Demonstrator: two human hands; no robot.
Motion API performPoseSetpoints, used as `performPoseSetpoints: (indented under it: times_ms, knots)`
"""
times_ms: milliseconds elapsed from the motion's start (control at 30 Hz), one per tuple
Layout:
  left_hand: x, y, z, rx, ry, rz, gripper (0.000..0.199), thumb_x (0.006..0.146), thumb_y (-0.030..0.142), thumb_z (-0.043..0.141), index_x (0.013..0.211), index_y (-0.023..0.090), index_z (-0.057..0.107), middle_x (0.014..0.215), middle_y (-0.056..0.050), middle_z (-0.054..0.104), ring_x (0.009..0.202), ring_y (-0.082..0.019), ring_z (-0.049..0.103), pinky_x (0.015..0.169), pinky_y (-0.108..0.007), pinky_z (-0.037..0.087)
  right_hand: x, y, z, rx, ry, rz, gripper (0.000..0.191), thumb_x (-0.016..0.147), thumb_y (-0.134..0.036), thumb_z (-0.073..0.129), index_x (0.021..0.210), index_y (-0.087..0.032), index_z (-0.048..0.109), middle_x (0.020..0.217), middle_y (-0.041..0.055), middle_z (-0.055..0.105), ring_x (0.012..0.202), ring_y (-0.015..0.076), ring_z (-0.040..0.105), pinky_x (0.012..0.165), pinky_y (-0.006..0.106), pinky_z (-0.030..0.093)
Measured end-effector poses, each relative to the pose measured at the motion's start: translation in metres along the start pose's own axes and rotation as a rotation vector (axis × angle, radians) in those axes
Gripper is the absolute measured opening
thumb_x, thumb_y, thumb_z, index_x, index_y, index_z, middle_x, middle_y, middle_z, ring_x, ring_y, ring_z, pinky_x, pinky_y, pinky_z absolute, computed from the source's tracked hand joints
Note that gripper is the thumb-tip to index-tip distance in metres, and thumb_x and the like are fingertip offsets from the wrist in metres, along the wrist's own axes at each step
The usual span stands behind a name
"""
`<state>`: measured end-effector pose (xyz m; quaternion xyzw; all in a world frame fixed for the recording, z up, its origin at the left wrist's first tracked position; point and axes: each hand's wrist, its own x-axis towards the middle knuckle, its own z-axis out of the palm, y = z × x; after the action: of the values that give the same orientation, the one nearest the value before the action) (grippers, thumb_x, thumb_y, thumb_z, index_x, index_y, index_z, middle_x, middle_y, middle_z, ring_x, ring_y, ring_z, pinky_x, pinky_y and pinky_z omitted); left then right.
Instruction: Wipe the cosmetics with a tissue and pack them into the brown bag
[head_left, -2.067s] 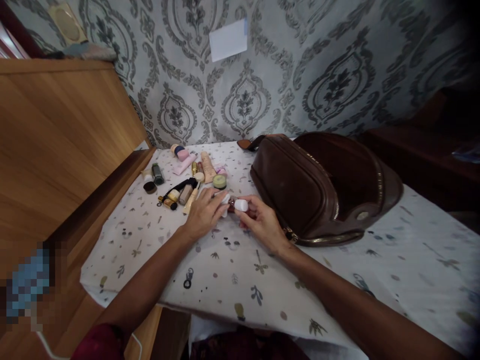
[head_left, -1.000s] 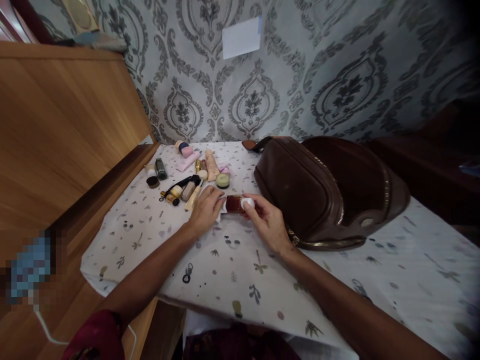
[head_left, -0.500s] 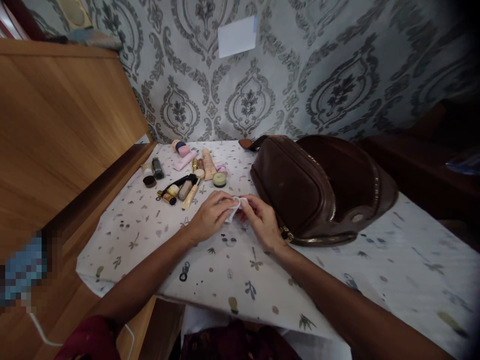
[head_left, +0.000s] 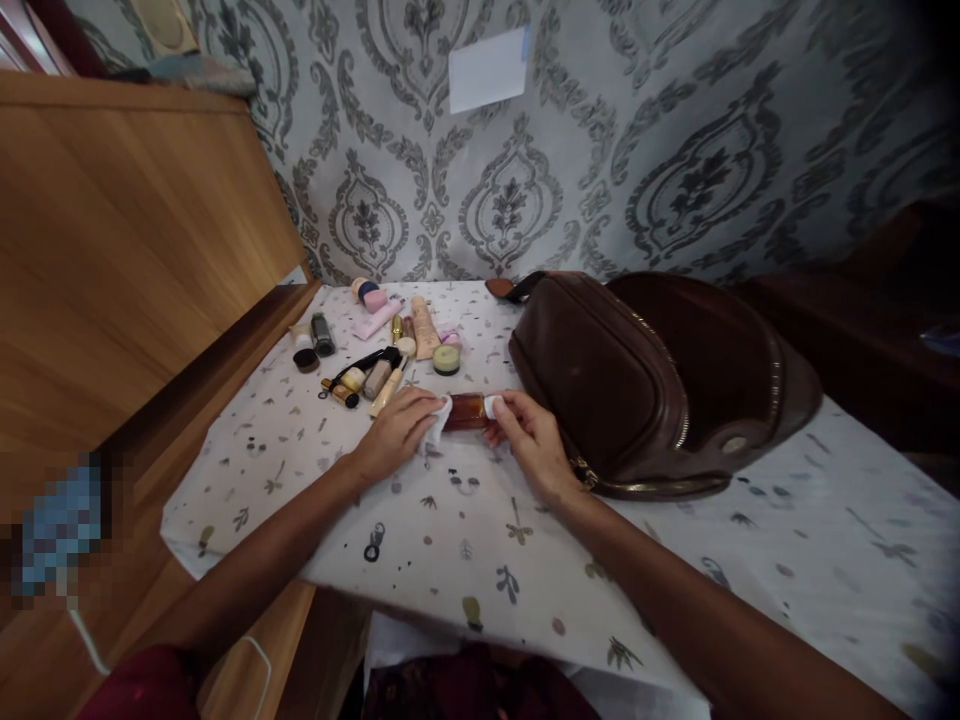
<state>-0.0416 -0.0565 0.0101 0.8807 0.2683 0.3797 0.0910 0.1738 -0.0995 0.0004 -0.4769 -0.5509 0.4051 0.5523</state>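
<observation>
A small amber bottle (head_left: 466,411) with a white cap (head_left: 491,406) lies sideways between my two hands, just above the patterned tablecloth. My right hand (head_left: 529,440) pinches the capped end between thumb and fingers. Around a white tissue or cloth (head_left: 436,428), my left hand (head_left: 397,432) is closed, and the cloth presses against the bottle's base end. Beyond my hands lie several cosmetics, among them a cream tube (head_left: 385,392), a jar with a pale green top (head_left: 446,360) and a peach tube (head_left: 424,328).
A brown leather bag (head_left: 600,380) stands unzipped right beside my right hand. At the left rises a wooden cabinet panel (head_left: 150,190). A dark round lid (head_left: 305,359) and a dark green bottle (head_left: 322,334) sit at the table's far left. The patterned wall (head_left: 510,200) closes off the back.
My hands have moved apart, and the amber bottle, hidden before, now shows between them. The cloth has shifted left with my left hand. The view has moved slightly.
</observation>
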Motion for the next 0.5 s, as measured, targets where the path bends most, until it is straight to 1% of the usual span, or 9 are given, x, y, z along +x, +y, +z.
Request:
performPoseSetpoints:
  times_ms: [67,133,233,333,500]
  knots:
    - [0.001,-0.008,0.0,-0.051,0.007,-0.105,0.026,0.098,0.024,0.047,0.112,0.016,0.067,0.109,-0.012,0.067,0.103,-0.021,0.062,0.092,-0.037,0.051,-0.002,-0.001,0.0,-0.042,-0.017,-0.041,0.043,0.087,-0.062,0.054,0.093,-0.02,0.059,0.064,0.0009,0.061,0.056,0.0176,0.058,0.055,0.031,0.049]
    - [0.004,-0.015,0.0,-0.114,-0.012,-0.191,0.026,0.097,0.024,0.048,0.11,0.016,0.069,0.106,-0.011,0.069,0.1,-0.022,0.063,0.09,-0.037,0.051,-0.004,-0.002,-0.001,-0.077,-0.035,-0.073,0.042,0.089,-0.061,0.052,0.097,-0.02,0.059,0.068,0.0019,0.062,0.061,0.0184,0.06,0.057,0.032,0.05]
    - [0.007,-0.018,0.002,-0.181,-0.03,-0.25,0.027,0.096,0.023,0.048,0.108,0.015,0.07,0.101,-0.01,0.07,0.097,-0.022,0.065,0.088,-0.037,0.051,-0.005,-0.002,0.0,-0.093,-0.048,-0.089,0.041,0.09,-0.059,0.052,0.102,-0.02,0.058,0.074,0.003,0.064,0.065,0.0191,0.062,0.06,0.032,0.051]
    - [0.006,-0.012,0.003,-0.146,-0.02,-0.219,0.028,0.097,0.022,0.046,0.111,0.016,0.069,0.103,-0.01,0.069,0.098,-0.021,0.064,0.089,-0.037,0.051,-0.006,-0.003,0.001,-0.07,-0.042,-0.078,0.041,0.089,-0.06,0.054,0.097,-0.02,0.057,0.071,0.0018,0.062,0.062,0.018,0.061,0.057,0.031,0.05]
    - [0.002,0.009,0.005,-0.008,-0.002,-0.071,0.031,0.099,0.023,0.042,0.119,0.018,0.065,0.113,-0.012,0.064,0.107,-0.021,0.06,0.095,-0.039,0.05,-0.005,-0.007,0.003,0.01,-0.044,-0.047,0.042,0.084,-0.062,0.06,0.087,-0.021,0.056,0.06,-0.0019,0.059,0.051,0.0149,0.055,0.049,0.028,0.046]
